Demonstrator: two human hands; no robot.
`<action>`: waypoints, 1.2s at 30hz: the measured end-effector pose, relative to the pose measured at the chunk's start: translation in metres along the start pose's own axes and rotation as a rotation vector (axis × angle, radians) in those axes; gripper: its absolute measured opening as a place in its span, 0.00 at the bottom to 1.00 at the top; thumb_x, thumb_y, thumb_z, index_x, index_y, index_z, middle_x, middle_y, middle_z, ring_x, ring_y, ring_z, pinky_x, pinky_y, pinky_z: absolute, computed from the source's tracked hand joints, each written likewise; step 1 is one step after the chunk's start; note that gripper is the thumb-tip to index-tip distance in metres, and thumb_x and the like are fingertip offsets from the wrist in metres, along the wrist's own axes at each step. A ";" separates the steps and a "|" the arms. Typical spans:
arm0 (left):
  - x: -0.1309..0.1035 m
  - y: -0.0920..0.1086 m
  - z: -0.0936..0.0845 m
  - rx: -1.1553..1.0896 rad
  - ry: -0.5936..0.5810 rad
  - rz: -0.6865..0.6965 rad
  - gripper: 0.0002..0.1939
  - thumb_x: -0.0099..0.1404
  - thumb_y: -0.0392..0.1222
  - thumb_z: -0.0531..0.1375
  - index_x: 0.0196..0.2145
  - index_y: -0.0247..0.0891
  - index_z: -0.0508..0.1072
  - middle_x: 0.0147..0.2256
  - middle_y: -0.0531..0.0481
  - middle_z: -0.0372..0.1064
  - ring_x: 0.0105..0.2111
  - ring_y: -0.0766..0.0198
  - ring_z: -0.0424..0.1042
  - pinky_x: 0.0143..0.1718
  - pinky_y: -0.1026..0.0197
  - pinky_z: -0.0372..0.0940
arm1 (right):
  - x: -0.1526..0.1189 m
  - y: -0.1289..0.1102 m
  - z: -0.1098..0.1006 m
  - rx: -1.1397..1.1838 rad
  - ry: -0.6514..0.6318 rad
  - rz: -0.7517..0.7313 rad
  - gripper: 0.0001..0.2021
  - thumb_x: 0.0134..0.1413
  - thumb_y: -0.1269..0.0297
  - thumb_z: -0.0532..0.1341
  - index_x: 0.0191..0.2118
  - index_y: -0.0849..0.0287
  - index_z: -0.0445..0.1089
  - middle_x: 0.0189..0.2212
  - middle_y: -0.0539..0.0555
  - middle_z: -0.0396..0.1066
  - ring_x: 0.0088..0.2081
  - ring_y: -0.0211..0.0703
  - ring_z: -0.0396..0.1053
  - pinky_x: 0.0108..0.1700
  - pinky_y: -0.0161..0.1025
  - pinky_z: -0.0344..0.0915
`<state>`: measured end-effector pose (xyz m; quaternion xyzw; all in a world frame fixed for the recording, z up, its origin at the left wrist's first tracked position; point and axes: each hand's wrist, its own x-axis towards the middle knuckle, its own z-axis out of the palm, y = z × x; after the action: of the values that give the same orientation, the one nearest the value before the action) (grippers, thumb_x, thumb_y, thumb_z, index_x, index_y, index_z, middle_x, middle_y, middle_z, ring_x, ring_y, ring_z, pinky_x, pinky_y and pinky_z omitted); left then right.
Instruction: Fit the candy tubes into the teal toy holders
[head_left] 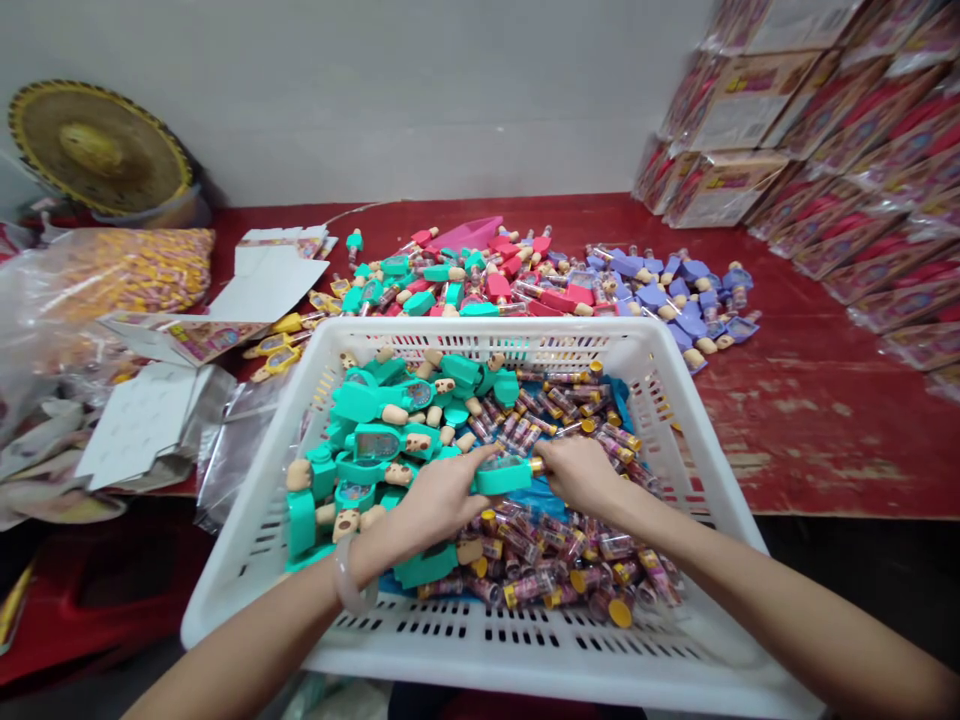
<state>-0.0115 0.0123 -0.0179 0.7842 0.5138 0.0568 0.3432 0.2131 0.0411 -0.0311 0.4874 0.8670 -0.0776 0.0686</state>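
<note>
Head view: we record printed packs (739,100) stacked at the desk's far right corner, in clear wrap, with a barcode panel visible; their lettering is too blurred to read; small labels on the clear tubes (536,585) are likewise unreadable.

We find the left hand (442,492) with thumb and fingers parted around the body of a teal piece (504,477), grasping it; the right hand (576,470) has its fingers drawn together, pinching the yellow end (535,467) at the piece's right side.

We note the held piece lies lengthwise between both hands, above the middle of the white basket (495,326); it is flat-sided, with a clear window on its upper face; further teal pieces with tan ends (360,402) fill the basket's left side; yellow-capped tubes cover its right side and near edge, over blue material.

We observe red, teal and purple pieces (649,296) heaped along the red desk (817,420), beyond the basket's far edge; a translucent bracelet (346,578) circles the left wrist.
</note>
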 end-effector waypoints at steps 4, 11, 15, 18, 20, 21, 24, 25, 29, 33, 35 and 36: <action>0.000 0.008 -0.011 -0.680 -0.471 -0.123 0.25 0.60 0.58 0.57 0.43 0.32 0.71 0.27 0.48 0.69 0.18 0.69 0.61 0.19 0.65 0.57 | -0.001 0.002 -0.011 -0.208 0.575 -0.131 0.11 0.60 0.73 0.53 0.41 0.62 0.72 0.30 0.56 0.72 0.34 0.44 0.64 0.40 0.42 0.52; -0.002 0.009 0.002 -0.187 -0.097 0.027 0.18 0.61 0.45 0.58 0.49 0.39 0.69 0.37 0.47 0.71 0.33 0.60 0.70 0.34 0.62 0.64 | -0.008 -0.007 -0.006 -0.066 0.052 -0.032 0.07 0.49 0.75 0.58 0.32 0.61 0.73 0.26 0.56 0.72 0.27 0.43 0.65 0.29 0.38 0.50; 0.001 -0.002 0.012 0.214 -0.061 0.105 0.25 0.61 0.34 0.55 0.56 0.45 0.65 0.45 0.45 0.70 0.42 0.56 0.70 0.41 0.60 0.64 | -0.007 -0.008 0.006 0.112 -0.310 -0.104 0.04 0.46 0.69 0.62 0.24 0.59 0.72 0.20 0.53 0.70 0.23 0.40 0.64 0.25 0.36 0.46; 0.004 -0.005 0.007 0.097 -0.014 0.090 0.30 0.59 0.40 0.60 0.59 0.46 0.61 0.52 0.45 0.67 0.46 0.55 0.69 0.46 0.57 0.64 | -0.004 -0.004 0.003 0.046 -0.147 -0.024 0.05 0.51 0.71 0.59 0.30 0.60 0.73 0.24 0.55 0.72 0.26 0.42 0.66 0.27 0.37 0.48; 0.005 -0.003 -0.001 -0.160 -0.050 0.037 0.34 0.56 0.48 0.63 0.59 0.43 0.60 0.51 0.44 0.67 0.42 0.57 0.70 0.43 0.58 0.65 | -0.002 -0.001 -0.005 -0.072 0.111 -0.010 0.10 0.56 0.73 0.54 0.36 0.62 0.73 0.29 0.57 0.73 0.31 0.44 0.67 0.31 0.39 0.50; 0.005 -0.002 -0.005 -0.317 -0.127 0.004 0.33 0.57 0.52 0.62 0.57 0.40 0.62 0.46 0.44 0.70 0.36 0.59 0.71 0.37 0.59 0.66 | -0.002 0.001 -0.010 -0.133 0.259 -0.032 0.11 0.59 0.73 0.52 0.38 0.62 0.73 0.30 0.58 0.73 0.33 0.44 0.67 0.34 0.40 0.51; 0.003 0.003 -0.013 -0.645 -0.489 -0.054 0.25 0.61 0.59 0.55 0.41 0.32 0.70 0.24 0.50 0.67 0.17 0.69 0.60 0.19 0.64 0.58 | -0.003 0.003 -0.020 -0.238 0.538 -0.091 0.13 0.63 0.70 0.50 0.43 0.62 0.71 0.32 0.58 0.73 0.35 0.45 0.66 0.38 0.42 0.51; 0.002 0.003 -0.013 -0.653 -0.547 -0.039 0.24 0.62 0.58 0.54 0.36 0.32 0.71 0.21 0.52 0.65 0.16 0.70 0.57 0.18 0.65 0.55 | -0.004 0.002 -0.021 -0.243 0.537 -0.081 0.13 0.63 0.70 0.50 0.43 0.62 0.72 0.32 0.58 0.73 0.36 0.46 0.66 0.39 0.42 0.51; 0.001 -0.001 -0.003 -0.134 -0.188 0.069 0.14 0.61 0.46 0.58 0.41 0.36 0.71 0.32 0.49 0.70 0.27 0.63 0.67 0.27 0.64 0.60 | -0.007 -0.007 -0.010 -0.109 0.120 0.005 0.09 0.53 0.74 0.56 0.35 0.62 0.73 0.30 0.59 0.73 0.33 0.46 0.68 0.32 0.39 0.52; 0.005 -0.009 0.008 0.443 -0.014 0.144 0.28 0.60 0.30 0.53 0.57 0.45 0.63 0.41 0.45 0.71 0.37 0.56 0.71 0.32 0.61 0.62 | -0.006 -0.011 0.000 0.139 -0.311 -0.040 0.05 0.48 0.68 0.60 0.27 0.59 0.73 0.24 0.54 0.72 0.26 0.42 0.66 0.26 0.36 0.48; 0.006 -0.010 0.008 0.495 0.008 0.167 0.29 0.60 0.29 0.51 0.58 0.46 0.62 0.44 0.44 0.70 0.41 0.55 0.71 0.34 0.61 0.62 | -0.003 -0.007 -0.001 0.215 -0.363 -0.063 0.08 0.50 0.63 0.60 0.25 0.59 0.73 0.22 0.53 0.71 0.25 0.41 0.66 0.26 0.35 0.49; 0.007 -0.010 0.007 0.458 0.029 0.161 0.29 0.60 0.30 0.52 0.58 0.46 0.61 0.46 0.43 0.69 0.42 0.55 0.70 0.35 0.60 0.63 | -0.001 -0.005 -0.001 0.211 -0.334 -0.037 0.08 0.51 0.62 0.60 0.26 0.59 0.73 0.23 0.53 0.71 0.25 0.41 0.66 0.26 0.35 0.49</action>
<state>-0.0130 0.0169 -0.0309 0.8790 0.4541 -0.0227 0.1435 0.2092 0.0375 -0.0292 0.4561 0.8395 -0.2491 0.1588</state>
